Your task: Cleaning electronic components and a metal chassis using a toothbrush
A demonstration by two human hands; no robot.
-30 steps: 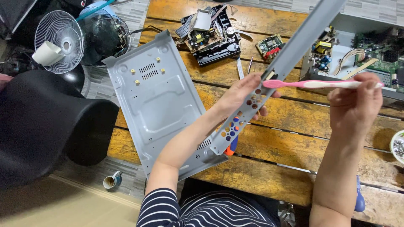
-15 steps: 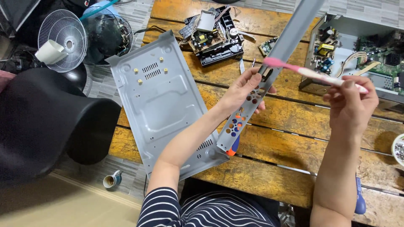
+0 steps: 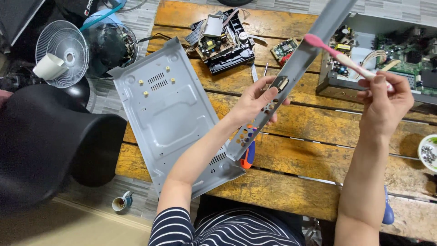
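Head view: the left hand (image 3: 255, 102) is closed around a long grey panel (image 3: 291, 73), gripped near its middle, with the thumb laid across the front face and the fingers wrapped behind. The panel is held tilted above the bench (image 3: 314, 132), its lower end with coloured round holes down near the person and its upper end running out past the top edge. The right hand (image 3: 384, 102) is pinched shut on the white handle of a pink toothbrush (image 3: 339, 54), which is held between thumb and fingertips. The pink brush head is raised to the panel's upper part, touching or just beside it; which of the two cannot be told.

An orange-handled tool (image 3: 248, 157) is seen on the bench just under the panel's lower end. A grey metal cover (image 3: 168, 118) with vent slots lies to the left, overhanging the bench edge. A black drive (image 3: 221, 41) with exposed circuit boards is set at the bench's far side, with a small green board (image 3: 284, 49) beside it. An opened chassis (image 3: 387, 59) filled with circuit boards is placed at the far right. A small bowl (image 3: 428, 152) is cut off by the right edge. A white fan (image 3: 61, 53), a black chair (image 3: 45, 141) and a small cup (image 3: 120, 202) are seen on the floor at the left.
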